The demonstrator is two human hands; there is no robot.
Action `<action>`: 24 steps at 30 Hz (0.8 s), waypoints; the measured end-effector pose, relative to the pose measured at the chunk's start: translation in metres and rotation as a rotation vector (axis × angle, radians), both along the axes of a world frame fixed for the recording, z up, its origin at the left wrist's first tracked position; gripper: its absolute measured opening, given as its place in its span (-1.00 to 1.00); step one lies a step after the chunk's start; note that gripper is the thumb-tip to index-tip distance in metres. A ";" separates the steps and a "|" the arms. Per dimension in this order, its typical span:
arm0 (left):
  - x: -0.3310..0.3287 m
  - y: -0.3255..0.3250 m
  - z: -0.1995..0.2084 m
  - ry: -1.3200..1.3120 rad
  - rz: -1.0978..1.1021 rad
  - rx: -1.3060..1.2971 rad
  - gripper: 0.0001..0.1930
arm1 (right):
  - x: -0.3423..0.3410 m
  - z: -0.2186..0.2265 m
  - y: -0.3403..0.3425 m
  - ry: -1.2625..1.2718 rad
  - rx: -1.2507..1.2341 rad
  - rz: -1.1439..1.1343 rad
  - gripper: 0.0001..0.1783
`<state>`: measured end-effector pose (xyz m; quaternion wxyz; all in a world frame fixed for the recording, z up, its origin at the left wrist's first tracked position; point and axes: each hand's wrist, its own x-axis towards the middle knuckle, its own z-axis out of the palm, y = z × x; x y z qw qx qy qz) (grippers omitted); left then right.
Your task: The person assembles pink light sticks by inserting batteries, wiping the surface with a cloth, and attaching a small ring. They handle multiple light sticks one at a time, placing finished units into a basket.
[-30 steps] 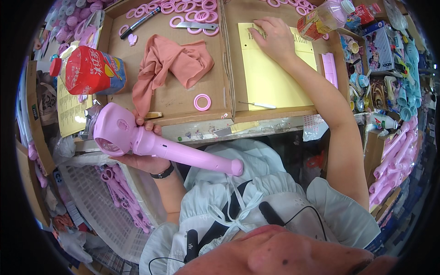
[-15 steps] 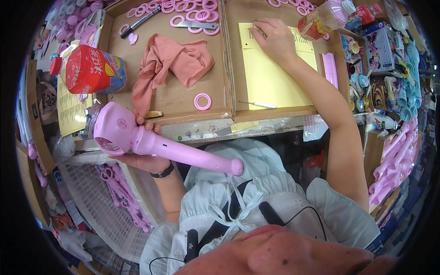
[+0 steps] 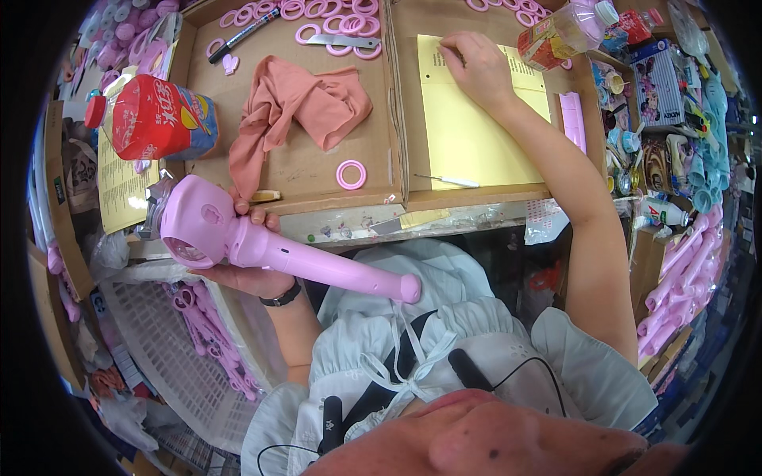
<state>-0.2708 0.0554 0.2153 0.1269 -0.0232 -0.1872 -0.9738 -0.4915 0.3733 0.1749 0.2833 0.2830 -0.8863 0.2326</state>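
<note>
My left hand [image 3: 266,281] is wrapped round a pink plastic light stick [image 3: 317,266] near its wide, hollow head. The stick's handle slants down to the right above my lap. My right hand [image 3: 481,73] rests at the top of a yellow sheet [image 3: 468,143] in the right-hand cardboard tray [image 3: 414,184]. Its thumb and fingertips are pinched together; what they hold, if anything, is too small to name. A thin screwdriver with a white handle [image 3: 460,182] lies across the sheet's lower edge.
In the left tray are a crumpled salmon cloth [image 3: 305,107], a pink ring [image 3: 351,175], more rings, a blade [image 3: 341,42] and a marker [image 3: 244,36]. A red-labelled bottle [image 3: 163,119] stands left. A white basket [image 3: 151,333] holds pink parts. Another bottle [image 3: 559,36] stands upper right.
My right hand's fingers have drawn together at the sheet's top, and the yellow sheet has shifted slightly, its upper strip no longer showing apart. The left hand and light stick stay nearly still.
</note>
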 end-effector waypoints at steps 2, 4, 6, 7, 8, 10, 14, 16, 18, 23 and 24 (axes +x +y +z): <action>0.000 0.000 0.000 -0.003 0.005 0.002 0.01 | -0.001 -0.002 0.000 0.028 0.011 0.008 -0.92; 0.000 0.001 0.000 -0.004 -0.001 0.029 0.00 | -0.001 -0.002 0.000 0.050 0.018 0.010 -0.92; 0.000 0.001 0.000 0.008 0.018 -0.010 -0.01 | -0.001 -0.003 -0.001 0.068 0.023 0.012 -0.93; -0.001 0.001 0.000 0.011 0.020 0.000 -0.02 | -0.001 -0.003 -0.001 0.075 0.030 0.018 -0.93; 0.000 0.001 0.000 0.013 0.025 -0.019 -0.02 | -0.001 -0.003 -0.001 0.079 0.037 0.026 -0.93; 0.000 0.002 0.000 0.013 0.021 0.007 -0.03 | -0.001 -0.002 -0.001 0.080 0.044 0.034 -0.92; 0.000 0.002 0.002 0.007 0.005 0.013 -0.04 | 0.001 0.001 -0.003 0.067 0.053 0.026 -0.93; 0.000 0.001 0.004 0.016 -0.039 0.060 -0.07 | 0.001 0.003 -0.004 0.055 0.061 0.034 -0.92; 0.000 0.000 0.006 0.004 -0.029 0.032 -0.10 | -0.002 0.006 -0.005 0.048 0.052 0.045 -0.90; 0.000 -0.002 0.008 -0.008 -0.026 0.011 -0.14 | -0.020 0.013 -0.009 -0.651 -0.321 -0.102 -0.68; 0.000 -0.002 0.008 -0.001 -0.032 0.013 -0.14 | -0.026 0.015 -0.008 -0.752 -0.363 -0.145 -0.64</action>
